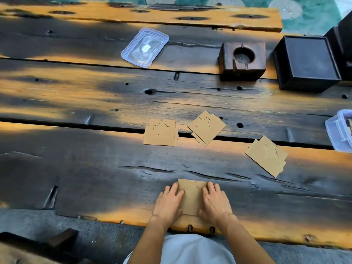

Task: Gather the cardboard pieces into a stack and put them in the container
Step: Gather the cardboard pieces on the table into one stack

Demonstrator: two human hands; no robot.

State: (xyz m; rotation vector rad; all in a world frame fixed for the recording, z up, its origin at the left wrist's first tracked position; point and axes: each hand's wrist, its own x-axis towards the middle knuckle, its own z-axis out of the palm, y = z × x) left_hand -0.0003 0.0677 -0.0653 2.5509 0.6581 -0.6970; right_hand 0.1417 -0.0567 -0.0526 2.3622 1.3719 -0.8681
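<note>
Brown cardboard pieces with curved cut lines lie on a dark plank table. One cardboard piece (192, 195) rests near the front edge, with my left hand (168, 203) flat on its left side and my right hand (215, 202) flat on its right side. Farther out lie a square cardboard piece (161, 132), a small tilted pile of cardboard (206, 128) and another tilted pile (266, 155) to the right. A clear plastic container (339, 130) stands at the right edge, partly cut off, with something brown inside.
A clear plastic lid (145, 47) lies at the back centre. A dark wooden block with a round hollow (242, 60) and a black box (306, 62) stand at the back right. Gaps run between the table planks (76, 103).
</note>
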